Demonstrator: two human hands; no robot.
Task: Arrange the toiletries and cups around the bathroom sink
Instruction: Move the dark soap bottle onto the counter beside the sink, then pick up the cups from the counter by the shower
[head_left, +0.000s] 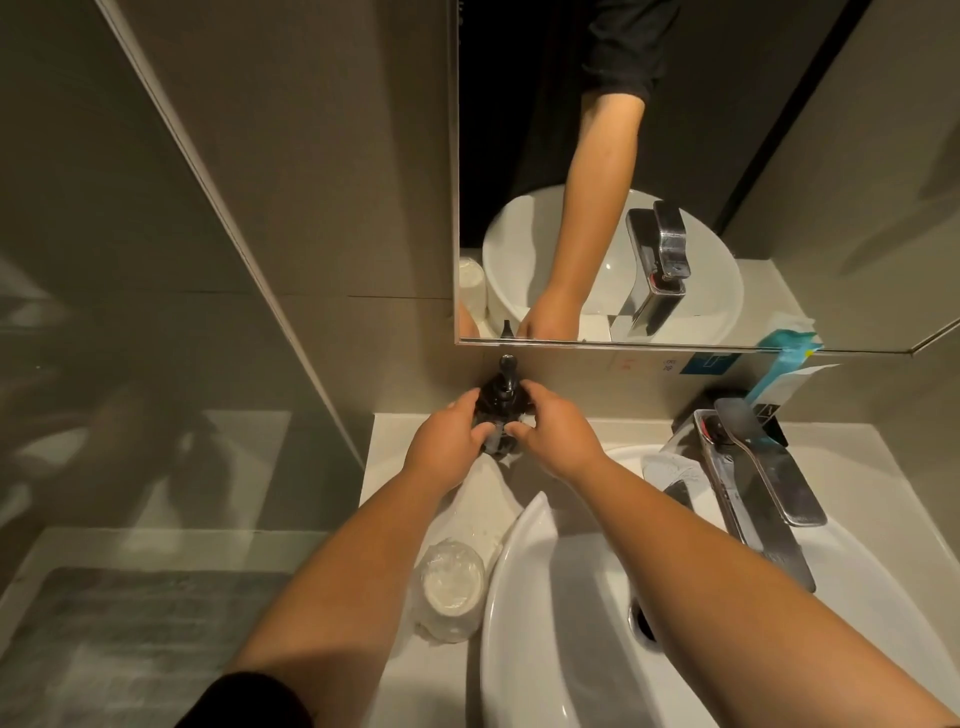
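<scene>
A dark pump bottle (503, 396) stands on the white counter against the back wall, left of the sink (524, 597). My left hand (451, 441) grips its left side and my right hand (551, 430) grips its right side, fingers curled around the body. Only the pump head and part of the bottle show between my hands. A plastic-wrapped white cup (451, 592) lies on the counter nearer to me, under my left forearm, with crinkled wrapping (485, 499) stretching toward the bottle.
A chrome faucet (753, 478) rises behind the basin on the right. A blue-and-white box (784, 369) leans at the wall behind it. The mirror (675, 156) hangs above. A grey mat (130, 644) lies on the floor at left.
</scene>
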